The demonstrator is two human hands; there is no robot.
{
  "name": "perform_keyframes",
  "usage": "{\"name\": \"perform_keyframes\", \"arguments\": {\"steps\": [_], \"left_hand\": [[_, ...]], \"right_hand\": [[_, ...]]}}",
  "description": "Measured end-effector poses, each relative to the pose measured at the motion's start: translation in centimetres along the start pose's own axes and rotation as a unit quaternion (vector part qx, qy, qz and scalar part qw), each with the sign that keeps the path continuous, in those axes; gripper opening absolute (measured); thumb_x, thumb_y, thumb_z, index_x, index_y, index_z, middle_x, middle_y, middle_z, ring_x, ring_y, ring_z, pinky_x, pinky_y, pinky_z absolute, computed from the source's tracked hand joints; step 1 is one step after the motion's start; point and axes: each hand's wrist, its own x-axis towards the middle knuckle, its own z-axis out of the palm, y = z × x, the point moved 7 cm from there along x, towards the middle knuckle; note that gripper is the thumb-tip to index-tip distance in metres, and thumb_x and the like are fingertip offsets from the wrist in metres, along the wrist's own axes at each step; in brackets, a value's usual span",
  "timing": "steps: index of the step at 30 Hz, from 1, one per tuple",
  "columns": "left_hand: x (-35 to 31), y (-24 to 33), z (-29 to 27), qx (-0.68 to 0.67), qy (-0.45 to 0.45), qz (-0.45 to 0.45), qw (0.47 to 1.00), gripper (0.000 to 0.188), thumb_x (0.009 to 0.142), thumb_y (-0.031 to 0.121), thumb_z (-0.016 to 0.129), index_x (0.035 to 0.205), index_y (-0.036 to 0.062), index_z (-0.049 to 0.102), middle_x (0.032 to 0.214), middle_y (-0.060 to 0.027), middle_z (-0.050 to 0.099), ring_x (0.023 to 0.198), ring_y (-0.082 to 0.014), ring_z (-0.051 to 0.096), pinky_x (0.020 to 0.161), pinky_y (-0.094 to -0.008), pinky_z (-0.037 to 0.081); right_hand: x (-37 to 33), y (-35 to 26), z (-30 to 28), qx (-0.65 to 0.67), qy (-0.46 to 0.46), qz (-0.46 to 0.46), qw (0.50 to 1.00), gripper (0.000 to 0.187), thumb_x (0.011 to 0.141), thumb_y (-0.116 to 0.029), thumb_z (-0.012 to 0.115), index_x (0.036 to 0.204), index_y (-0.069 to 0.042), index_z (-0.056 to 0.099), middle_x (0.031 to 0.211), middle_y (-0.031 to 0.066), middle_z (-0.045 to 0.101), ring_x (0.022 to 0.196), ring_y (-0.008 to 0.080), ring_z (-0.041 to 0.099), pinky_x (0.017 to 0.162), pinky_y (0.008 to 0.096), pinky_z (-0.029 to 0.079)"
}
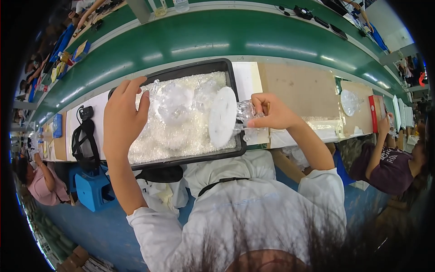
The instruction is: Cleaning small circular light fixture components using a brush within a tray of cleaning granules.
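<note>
My right hand [274, 111] pinches a clear, sculpted plastic piece [246, 111] between thumb and fingers. A round white disc [223, 117] forms its other end, tipped on edge above the right side of a black tray [234, 77]. Glittery white granules [152, 147] fill that tray. Another clear piece with a pale round base [174, 97] lies on them, and more clear shapes [206, 90] show beside it. Over the tray's left side, my left hand [124, 109] is open, fingers bent and thumb apart, close to a clear protruding part [156, 85].
Brown cardboard [301, 88] covers the bench to the right, where another clear disc piece [350, 102] lies by a red box edge [375, 113]. A co-worker in a dark shirt [394, 163] sits beyond. Black straps [86, 140] lie left, above a blue stool [93, 188].
</note>
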Motion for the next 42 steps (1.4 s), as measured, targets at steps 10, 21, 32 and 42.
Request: {"name": "perform_keyframes", "arguments": {"steps": [10,21,32,42], "left_hand": [[0.4,0.1,0.5,-0.017,0.001,0.025,1.0,0.024,0.09,0.009,0.063,0.113,0.0028,0.065,0.091,-0.0153,0.064,0.086,-0.0337,0.064,0.076,-0.0424,0.05],[0.4,1.1,0.8,0.025,0.025,0.111,0.993,0.014,0.09,0.011,0.066,0.08,0.0012,0.062,0.082,-0.0125,0.062,0.082,-0.0327,0.058,0.083,-0.0426,0.044],[0.7,2.2,1.1,-0.003,0.049,0.139,0.989,0.007,0.089,0.009,0.066,0.092,0.0027,0.065,0.085,-0.0097,0.065,0.09,-0.0301,0.061,0.091,-0.0415,0.041],[0.7,2.0,1.3,0.011,0.031,0.18,0.983,0.009,0.089,0.01,0.067,0.095,0.0031,0.066,0.094,-0.0116,0.066,0.1,-0.0313,0.061,0.095,-0.0424,0.04]], "right_hand": [[0.5,1.3,0.2,0.021,0.01,0.022,0.999,0.045,0.077,-0.009,0.085,0.074,-0.014,0.04,0.071,-0.0091,0.039,0.064,0.0,0.036,0.055,0.0213,0.028],[0.8,0.7,0.6,0.059,0.006,-0.002,0.998,0.045,0.078,-0.013,0.085,0.075,-0.015,0.04,0.067,-0.01,0.041,0.059,-0.0007,0.035,0.052,0.0211,0.026],[0.6,0.9,0.1,0.062,0.007,-0.023,0.998,0.046,0.079,-0.014,0.085,0.075,-0.015,0.04,0.067,-0.01,0.039,0.06,-0.0004,0.036,0.052,0.0215,0.027],[0.7,0.0,0.0,0.063,-0.004,-0.013,0.998,0.046,0.074,-0.013,0.088,0.075,-0.014,0.042,0.074,-0.0062,0.045,0.068,0.0025,0.042,0.059,0.0221,0.031]]}}
